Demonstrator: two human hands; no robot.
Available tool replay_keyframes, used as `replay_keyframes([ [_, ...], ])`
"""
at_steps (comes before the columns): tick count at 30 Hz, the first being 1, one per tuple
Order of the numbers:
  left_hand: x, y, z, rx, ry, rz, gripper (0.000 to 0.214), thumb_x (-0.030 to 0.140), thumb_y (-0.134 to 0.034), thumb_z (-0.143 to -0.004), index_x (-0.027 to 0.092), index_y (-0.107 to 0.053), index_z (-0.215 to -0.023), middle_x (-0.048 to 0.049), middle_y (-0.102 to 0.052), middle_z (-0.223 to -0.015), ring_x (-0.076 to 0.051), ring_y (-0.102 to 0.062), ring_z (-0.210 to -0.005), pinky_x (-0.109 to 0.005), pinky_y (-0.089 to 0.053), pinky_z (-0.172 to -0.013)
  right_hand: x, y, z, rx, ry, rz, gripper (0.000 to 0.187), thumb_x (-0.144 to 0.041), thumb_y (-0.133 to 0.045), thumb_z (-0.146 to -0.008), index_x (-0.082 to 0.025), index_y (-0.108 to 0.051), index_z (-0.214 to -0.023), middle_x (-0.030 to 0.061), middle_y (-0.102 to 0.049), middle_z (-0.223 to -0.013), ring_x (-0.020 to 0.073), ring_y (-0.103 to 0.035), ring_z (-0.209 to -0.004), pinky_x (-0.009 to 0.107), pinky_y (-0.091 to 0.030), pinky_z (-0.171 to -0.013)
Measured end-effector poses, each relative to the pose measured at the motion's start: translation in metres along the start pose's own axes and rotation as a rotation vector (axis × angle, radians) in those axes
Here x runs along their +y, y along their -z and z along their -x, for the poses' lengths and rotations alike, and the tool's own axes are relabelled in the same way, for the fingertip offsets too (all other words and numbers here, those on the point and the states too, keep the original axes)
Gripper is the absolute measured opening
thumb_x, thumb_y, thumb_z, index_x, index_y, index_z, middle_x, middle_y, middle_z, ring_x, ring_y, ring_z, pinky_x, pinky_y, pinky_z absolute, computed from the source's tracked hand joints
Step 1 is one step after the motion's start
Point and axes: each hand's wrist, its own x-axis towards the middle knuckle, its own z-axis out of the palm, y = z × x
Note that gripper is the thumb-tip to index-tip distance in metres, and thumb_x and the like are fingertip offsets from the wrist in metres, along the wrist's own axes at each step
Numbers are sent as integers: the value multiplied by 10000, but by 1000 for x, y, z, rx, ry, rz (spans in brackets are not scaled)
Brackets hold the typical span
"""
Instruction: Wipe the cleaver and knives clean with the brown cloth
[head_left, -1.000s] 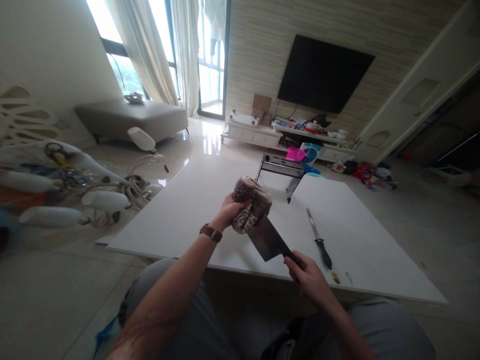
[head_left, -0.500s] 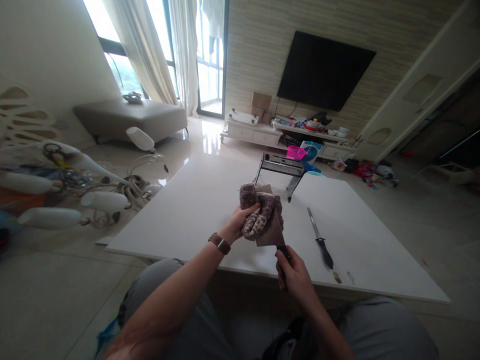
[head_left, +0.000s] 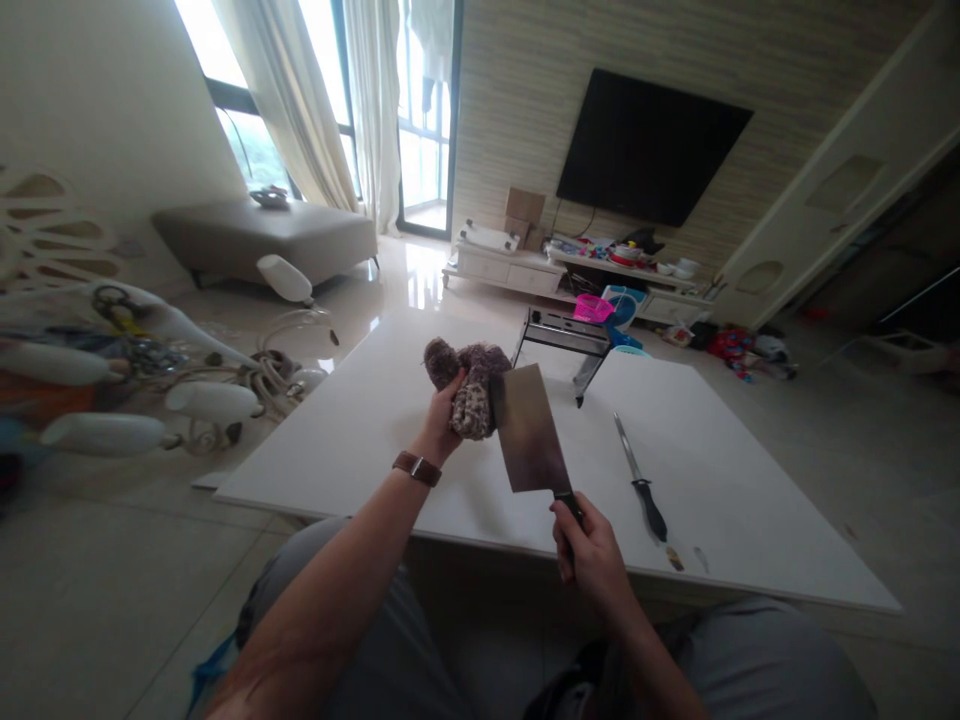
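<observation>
In my right hand (head_left: 589,540) is the dark handle of a cleaver (head_left: 531,430), its broad metal blade pointing up and away over the table. My left hand (head_left: 441,412) grips a bunched, fluffy brown-and-beige cloth (head_left: 474,395) just left of the blade. The cloth's right side lies close against the blade's left edge; whether they touch I cannot tell. To the right, a sharpening steel (head_left: 641,485) with a black handle rests on the white table (head_left: 360,420).
A small black-framed rack (head_left: 564,330) stands at the table's far side. Two small items lie near the front edge, one a brownish piece (head_left: 675,558). Left of the table are white lamp shades (head_left: 210,400) with curled arms. A pink basket (head_left: 592,308) sits beyond the rack.
My left hand has moved the cloth leftward off the cleaver's blade, so most of the blade now shows. The right hand and cleaver stay nearly in place.
</observation>
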Motion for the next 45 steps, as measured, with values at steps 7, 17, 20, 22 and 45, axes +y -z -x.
replay_keyframes([
  [7, -38, -19, 33, -92, 194, -169, 444, 350, -854, -734, 92, -704, -1063, -133, -774, -993, -258, -749, -886, -381, -602, -878, -10, -9, -11, 80, 64, -30, 375, -582, -605, -903, -218, -514, -886, -95, -449, -577, 59, -387, -373, 181, -307, -334],
  [17, -44, -23, 40, 33, 4, -346, 550, 315, -970, -523, 114, -719, -969, -103, -770, -941, -227, -718, -823, -370, -579, -826, -3, -22, -15, 25, 47, 47, 370, -591, -563, -915, -232, -480, -877, -97, -467, -575, 75, -425, -374, 197, -351, -355],
  [20, -36, -19, 29, 83, -52, -329, 535, 320, -968, -517, 111, -725, -946, -107, -771, -935, -233, -719, -818, -395, -573, -855, -5, -21, -14, -6, 45, 48, 379, -587, -565, -915, -233, -455, -835, -102, -455, -579, 66, -416, -363, 189, -336, -340],
  [22, -30, -14, 21, 135, -100, -297, 532, 319, -964, -522, 108, -726, -949, -113, -772, -940, -238, -723, -818, -405, -575, -865, -5, -19, -12, -36, 33, 45, 391, -586, -569, -912, -230, -444, -812, -104, -449, -577, 58, -404, -351, 183, -319, -328],
  [45, -55, -24, 53, -188, 126, -474, 596, 200, -953, -516, 134, -694, -1048, -115, -757, -1024, -257, -711, -916, -410, -552, -903, -4, -23, -14, 91, 60, -69, 408, -627, -589, -878, -240, -461, -884, -98, -473, -566, 82, -444, -379, 206, -374, -359],
])
